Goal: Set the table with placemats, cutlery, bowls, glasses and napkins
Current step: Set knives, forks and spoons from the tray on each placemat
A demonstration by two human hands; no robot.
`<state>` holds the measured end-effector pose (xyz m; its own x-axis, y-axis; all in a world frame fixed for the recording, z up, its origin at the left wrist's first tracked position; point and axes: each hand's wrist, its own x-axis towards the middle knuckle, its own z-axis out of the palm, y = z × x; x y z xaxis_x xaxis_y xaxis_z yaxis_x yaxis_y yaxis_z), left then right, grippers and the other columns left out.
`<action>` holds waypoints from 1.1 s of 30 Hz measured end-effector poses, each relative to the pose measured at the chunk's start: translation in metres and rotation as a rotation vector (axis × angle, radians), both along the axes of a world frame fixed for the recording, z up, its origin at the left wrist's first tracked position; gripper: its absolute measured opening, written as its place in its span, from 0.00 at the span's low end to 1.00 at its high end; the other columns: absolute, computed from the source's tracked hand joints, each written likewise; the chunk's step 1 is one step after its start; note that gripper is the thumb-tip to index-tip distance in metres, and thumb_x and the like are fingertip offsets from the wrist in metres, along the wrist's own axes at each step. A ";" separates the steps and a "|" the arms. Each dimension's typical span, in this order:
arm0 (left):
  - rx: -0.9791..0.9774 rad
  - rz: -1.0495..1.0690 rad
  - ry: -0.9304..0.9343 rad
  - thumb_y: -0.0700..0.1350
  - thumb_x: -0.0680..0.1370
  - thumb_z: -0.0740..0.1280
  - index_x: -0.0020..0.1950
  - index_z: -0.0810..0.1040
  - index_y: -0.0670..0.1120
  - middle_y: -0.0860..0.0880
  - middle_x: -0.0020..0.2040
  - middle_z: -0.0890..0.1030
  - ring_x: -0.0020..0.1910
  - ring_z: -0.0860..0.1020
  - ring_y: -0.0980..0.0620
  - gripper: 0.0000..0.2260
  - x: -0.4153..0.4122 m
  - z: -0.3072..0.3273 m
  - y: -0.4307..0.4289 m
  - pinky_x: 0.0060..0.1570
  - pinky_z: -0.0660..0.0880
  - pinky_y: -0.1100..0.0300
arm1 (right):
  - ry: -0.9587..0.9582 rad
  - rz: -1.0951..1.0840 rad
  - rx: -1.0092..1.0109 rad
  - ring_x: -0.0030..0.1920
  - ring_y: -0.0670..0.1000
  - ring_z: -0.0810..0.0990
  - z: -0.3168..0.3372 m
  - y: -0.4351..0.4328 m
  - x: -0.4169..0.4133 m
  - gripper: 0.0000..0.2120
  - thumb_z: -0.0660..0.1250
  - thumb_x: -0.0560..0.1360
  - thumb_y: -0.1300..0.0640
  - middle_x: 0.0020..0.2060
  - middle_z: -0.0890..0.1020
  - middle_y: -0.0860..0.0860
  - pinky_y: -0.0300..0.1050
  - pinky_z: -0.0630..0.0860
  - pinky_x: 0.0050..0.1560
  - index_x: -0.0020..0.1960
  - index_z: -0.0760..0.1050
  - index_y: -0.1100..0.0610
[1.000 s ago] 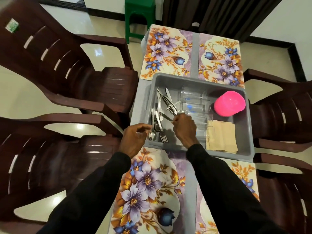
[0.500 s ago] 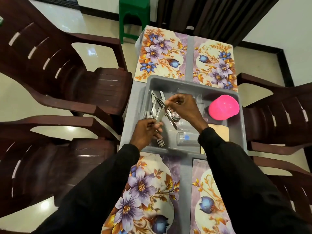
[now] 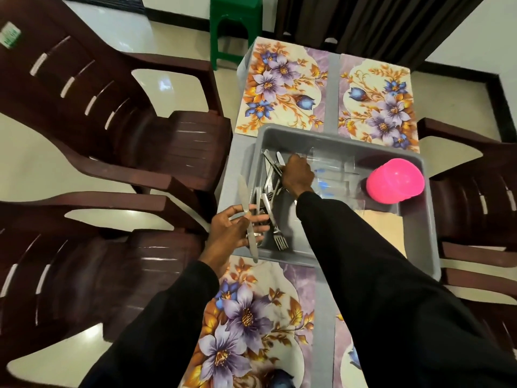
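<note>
A grey tub [image 3: 335, 137] stands mid-table and holds loose cutlery [image 3: 270, 180], clear glasses [image 3: 333, 169], upturned pink bowls [image 3: 394, 184] and tan napkins [image 3: 386, 231]. My left hand [image 3: 230, 233] is at the tub's near-left corner and holds a table knife [image 3: 246, 211] together with other cutlery between its fingers. My right hand [image 3: 298, 175] reaches into the cutlery pile and pinches a piece there. Floral placemats lie on the table: far left placemat [image 3: 282, 85], far right placemat [image 3: 377, 99], near left placemat [image 3: 251, 317]; a near right one is mostly hidden by my sleeve.
Dark brown plastic chairs flank the narrow table: two left chairs [image 3: 98, 107], and right chairs [image 3: 475, 191]. A green stool [image 3: 235, 21] and dark curtain stand beyond the far end. Pale tiled floor surrounds everything.
My right hand moved from the knife over to the far cutlery in the tub. The knife now stands in my left hand's grasp, which shifted slightly left toward the tub's corner.
</note>
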<state>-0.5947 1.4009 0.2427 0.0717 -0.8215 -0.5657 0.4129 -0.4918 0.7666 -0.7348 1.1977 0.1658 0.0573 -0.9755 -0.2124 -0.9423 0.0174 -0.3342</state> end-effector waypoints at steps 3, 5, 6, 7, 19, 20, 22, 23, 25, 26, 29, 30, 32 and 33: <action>0.003 0.006 0.000 0.43 0.83 0.65 0.65 0.76 0.40 0.41 0.55 0.86 0.53 0.85 0.39 0.11 0.001 -0.003 0.003 0.54 0.83 0.45 | -0.075 -0.057 0.083 0.55 0.61 0.80 -0.001 0.002 0.007 0.07 0.69 0.79 0.56 0.53 0.82 0.59 0.53 0.75 0.53 0.53 0.75 0.59; 0.009 0.009 0.005 0.42 0.84 0.65 0.65 0.76 0.40 0.41 0.55 0.86 0.53 0.85 0.39 0.11 -0.001 -0.002 0.004 0.54 0.83 0.45 | -0.107 -0.070 0.142 0.54 0.61 0.80 0.000 0.007 0.008 0.09 0.69 0.78 0.54 0.52 0.81 0.58 0.52 0.76 0.53 0.53 0.74 0.59; 0.013 0.008 0.002 0.42 0.84 0.65 0.65 0.76 0.40 0.41 0.55 0.86 0.53 0.85 0.39 0.11 -0.002 -0.002 0.004 0.54 0.83 0.45 | -0.108 -0.068 0.155 0.54 0.61 0.80 0.001 0.011 0.009 0.09 0.68 0.77 0.55 0.52 0.81 0.58 0.53 0.77 0.54 0.54 0.74 0.60; 0.017 0.006 -0.002 0.42 0.84 0.64 0.65 0.76 0.40 0.41 0.55 0.86 0.53 0.85 0.39 0.11 -0.003 -0.001 0.004 0.54 0.83 0.45 | -0.100 -0.054 0.155 0.54 0.62 0.79 0.000 0.016 0.010 0.10 0.68 0.76 0.56 0.52 0.81 0.59 0.55 0.77 0.55 0.54 0.75 0.60; 0.030 0.022 -0.031 0.42 0.83 0.66 0.66 0.76 0.41 0.42 0.55 0.86 0.53 0.85 0.40 0.12 0.002 0.002 0.014 0.54 0.83 0.46 | -0.191 0.106 0.172 0.42 0.51 0.83 -0.018 0.065 -0.036 0.03 0.74 0.74 0.67 0.43 0.84 0.54 0.49 0.83 0.46 0.46 0.82 0.62; 0.032 0.025 -0.031 0.43 0.83 0.66 0.66 0.76 0.41 0.42 0.55 0.86 0.53 0.85 0.40 0.13 0.002 0.002 0.014 0.54 0.83 0.46 | -0.199 0.090 0.161 0.40 0.51 0.84 -0.019 0.062 -0.038 0.04 0.74 0.73 0.69 0.41 0.84 0.54 0.52 0.84 0.45 0.44 0.81 0.62; 0.036 0.028 -0.033 0.43 0.83 0.66 0.66 0.76 0.41 0.42 0.55 0.86 0.53 0.86 0.40 0.13 0.002 0.001 0.015 0.53 0.83 0.47 | -0.185 0.054 0.084 0.36 0.54 0.83 -0.016 0.052 -0.034 0.06 0.71 0.73 0.70 0.36 0.82 0.55 0.54 0.84 0.39 0.41 0.78 0.62; 0.038 0.030 -0.034 0.43 0.83 0.66 0.66 0.76 0.41 0.42 0.55 0.86 0.53 0.86 0.40 0.13 0.001 0.000 0.016 0.53 0.83 0.48 | -0.161 0.048 0.031 0.36 0.55 0.83 -0.013 0.046 -0.030 0.07 0.70 0.75 0.68 0.35 0.81 0.56 0.54 0.83 0.38 0.40 0.76 0.62; 0.041 0.027 -0.040 0.42 0.83 0.66 0.66 0.76 0.41 0.43 0.55 0.86 0.52 0.86 0.41 0.12 0.000 0.000 0.016 0.51 0.84 0.49 | -0.132 0.076 -0.020 0.39 0.56 0.81 -0.004 0.039 -0.017 0.08 0.70 0.77 0.65 0.38 0.80 0.57 0.52 0.80 0.40 0.41 0.73 0.63; 0.045 0.024 -0.041 0.42 0.84 0.65 0.66 0.76 0.41 0.43 0.55 0.87 0.52 0.86 0.41 0.12 -0.001 0.000 0.016 0.50 0.84 0.50 | -0.118 0.083 -0.033 0.41 0.57 0.80 -0.001 0.036 -0.010 0.07 0.69 0.77 0.64 0.40 0.80 0.58 0.51 0.79 0.41 0.43 0.73 0.62; 0.064 0.036 -0.023 0.41 0.84 0.64 0.66 0.76 0.41 0.42 0.55 0.86 0.52 0.86 0.41 0.11 -0.001 -0.001 0.015 0.49 0.84 0.50 | -0.022 0.032 -0.058 0.51 0.62 0.79 -0.005 0.038 0.007 0.05 0.65 0.74 0.68 0.48 0.81 0.61 0.55 0.78 0.49 0.50 0.76 0.63; 0.067 0.040 -0.019 0.41 0.84 0.64 0.66 0.76 0.41 0.42 0.55 0.86 0.52 0.86 0.41 0.11 0.000 -0.001 0.014 0.50 0.84 0.49 | 0.002 0.001 -0.062 0.53 0.63 0.79 -0.009 0.043 0.011 0.08 0.63 0.74 0.70 0.50 0.81 0.61 0.55 0.77 0.49 0.51 0.76 0.63; 0.067 0.043 -0.018 0.41 0.84 0.65 0.66 0.76 0.41 0.42 0.55 0.86 0.52 0.86 0.41 0.11 0.000 -0.001 0.014 0.52 0.84 0.47 | 0.004 -0.069 -0.058 0.55 0.64 0.79 -0.016 0.051 0.014 0.12 0.63 0.73 0.71 0.52 0.81 0.61 0.56 0.76 0.51 0.54 0.77 0.62; 0.065 0.043 -0.020 0.41 0.84 0.65 0.66 0.76 0.41 0.42 0.55 0.86 0.52 0.86 0.41 0.11 0.001 -0.002 0.013 0.52 0.83 0.47 | 0.004 -0.102 -0.050 0.56 0.64 0.79 -0.017 0.053 0.014 0.12 0.64 0.73 0.70 0.53 0.81 0.61 0.56 0.76 0.52 0.55 0.77 0.62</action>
<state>-0.5941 1.4142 0.2411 0.1179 -0.7790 -0.6159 0.4193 -0.5232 0.7420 -0.7204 1.2509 0.1492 -0.0439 -0.9856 -0.1635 -0.9377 0.0971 -0.3336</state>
